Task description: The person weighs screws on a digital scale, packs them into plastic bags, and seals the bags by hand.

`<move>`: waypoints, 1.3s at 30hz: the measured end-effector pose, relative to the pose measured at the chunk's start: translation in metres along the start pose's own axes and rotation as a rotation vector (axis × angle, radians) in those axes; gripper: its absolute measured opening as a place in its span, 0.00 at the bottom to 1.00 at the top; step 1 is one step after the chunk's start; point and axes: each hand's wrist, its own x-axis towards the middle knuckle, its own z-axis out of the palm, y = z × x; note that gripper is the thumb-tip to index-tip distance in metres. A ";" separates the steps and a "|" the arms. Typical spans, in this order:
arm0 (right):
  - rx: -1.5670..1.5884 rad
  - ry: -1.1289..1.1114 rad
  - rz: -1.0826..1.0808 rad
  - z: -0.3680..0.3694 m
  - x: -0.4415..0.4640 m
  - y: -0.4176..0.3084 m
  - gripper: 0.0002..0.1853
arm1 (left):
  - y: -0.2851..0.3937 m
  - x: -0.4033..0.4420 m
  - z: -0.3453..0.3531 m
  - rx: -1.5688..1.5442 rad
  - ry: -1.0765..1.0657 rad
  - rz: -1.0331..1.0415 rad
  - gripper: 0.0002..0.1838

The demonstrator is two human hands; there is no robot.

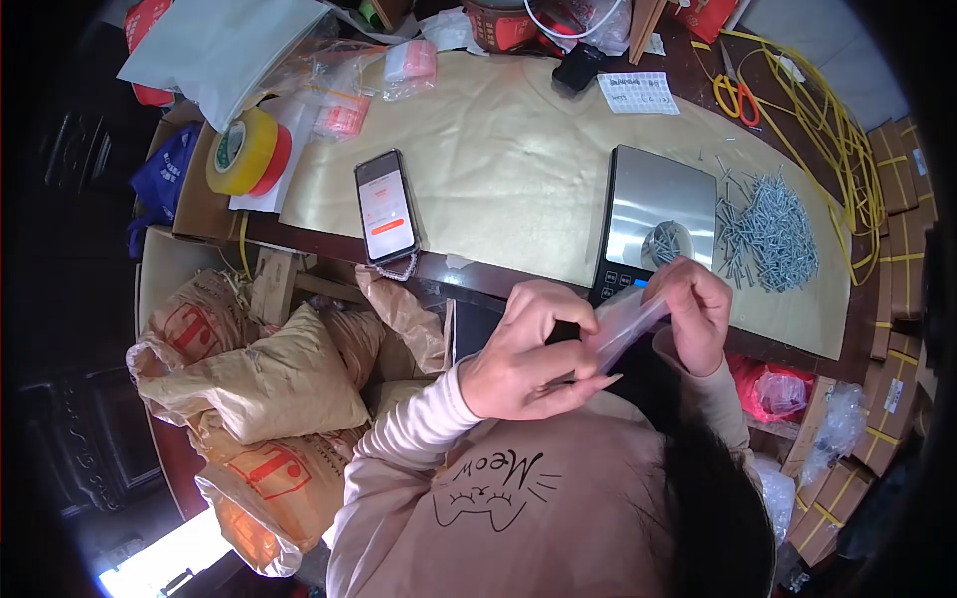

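Note:
In front of my chest, a small clear plastic bag point(628, 327) is stretched between my two hands. My left hand point(533, 354) has its fingers bent around the bag's left side. With thumb and fingers pinched, my right hand point(695, 307) grips the bag's upper right edge. Just beyond the hands stands a digital scale point(662, 186) with a steel plate. On its plate sits a small round cup point(653, 249) holding some screws, partly behind my right hand. A heap of loose silver screws point(776, 234) lies to the right of the scale.
A phone point(386, 209) lies on the table's left half. Yellow and red tape rolls point(244, 154), packs of small bags point(410, 68), orange scissors point(736, 95) and yellow strapping point(832, 130) lie around. Paper sacks point(274, 384) stand lower left; cartons point(902, 239) are stacked right.

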 end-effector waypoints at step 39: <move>-0.352 -0.601 -0.413 -0.025 -0.004 -0.052 0.08 | -0.123 -0.104 -0.061 1.127 0.379 -0.526 0.33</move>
